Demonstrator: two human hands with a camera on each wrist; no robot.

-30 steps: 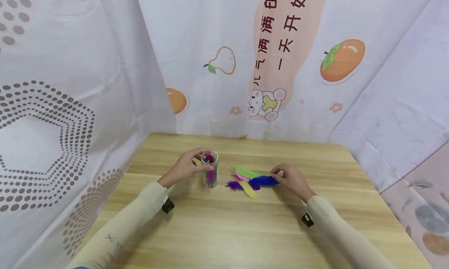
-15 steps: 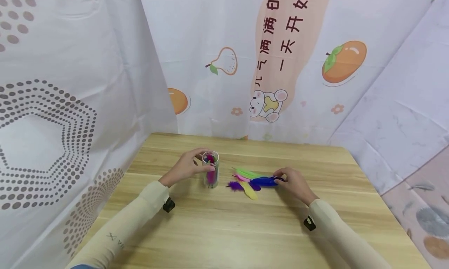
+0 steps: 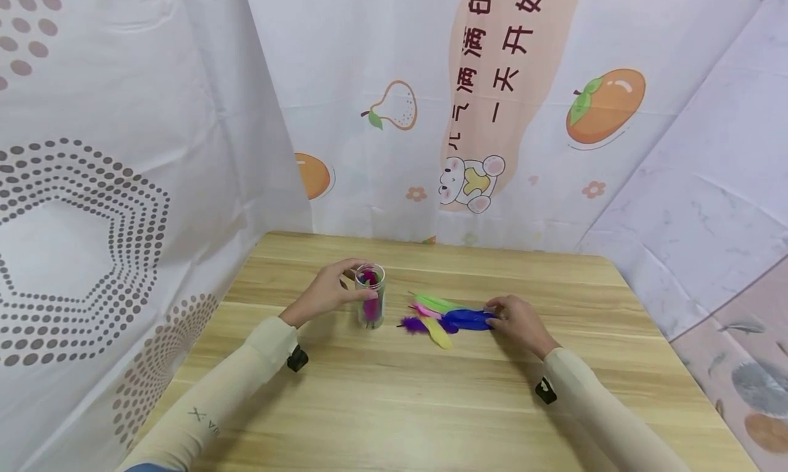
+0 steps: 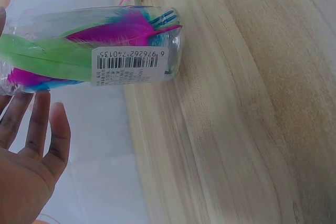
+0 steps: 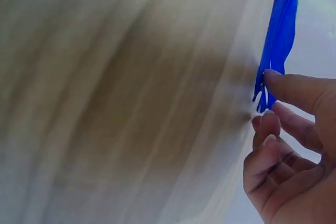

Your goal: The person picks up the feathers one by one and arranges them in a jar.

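Observation:
My left hand [image 3: 327, 293] holds a clear jar [image 3: 379, 313] upright near its open rim, thumb on the near side and fingers behind. Magenta, green and blue feathers fill it, and a barcode label [image 4: 128, 66] shows in the left wrist view. To the right, my right hand [image 3: 518, 323] pinches the quill ends of blue feathers [image 3: 466, 319] between thumb and index finger; the right wrist view shows the thumb on the blue feathers [image 5: 281, 35], other fingers curled below. Beside them lie a green feather [image 3: 434, 302], a pink feather [image 3: 425, 311], a yellow feather [image 3: 437, 334] and a purple feather [image 3: 414, 325].
The wooden table [image 3: 394, 397] carries the jar and the loose feathers. A printed curtain [image 3: 382, 164] hangs behind its far edge, with a dotted curtain [image 3: 203, 150] on the left and another hanging cloth [image 3: 695, 205] on the right.
My right hand has shifted slightly right, to the tips of the blue feathers, which now lie a little more spread along the table. My left hand stays on the jar.

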